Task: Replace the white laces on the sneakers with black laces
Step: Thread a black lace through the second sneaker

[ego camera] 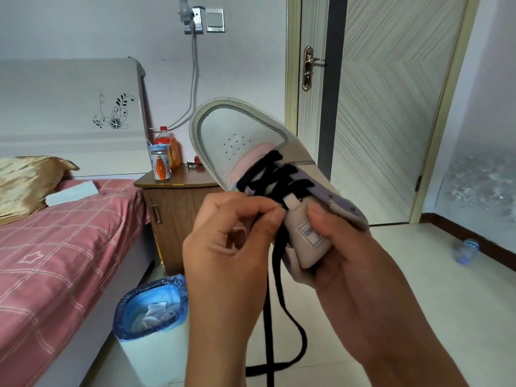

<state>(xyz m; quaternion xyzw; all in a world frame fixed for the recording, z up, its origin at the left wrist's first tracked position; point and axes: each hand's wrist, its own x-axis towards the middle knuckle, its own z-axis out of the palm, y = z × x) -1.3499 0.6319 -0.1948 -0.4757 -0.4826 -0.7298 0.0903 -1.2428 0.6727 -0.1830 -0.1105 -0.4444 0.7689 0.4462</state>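
1. Our left hand [231,241] pinches the flat black lace [275,297]; our right hand [335,247] grips the pale leather sneaker [240,141], thumb pressing its tongue.
2. We judge three rows laced, upper eyelets left.
3. Blue-lined bin [150,311] below.

Left hand [229,238]: raised, fingers curled, thumb and forefinger pinched at the tips; right hand [343,247]: raised alongside, fingers wrapped, thumb pressed flat on top.
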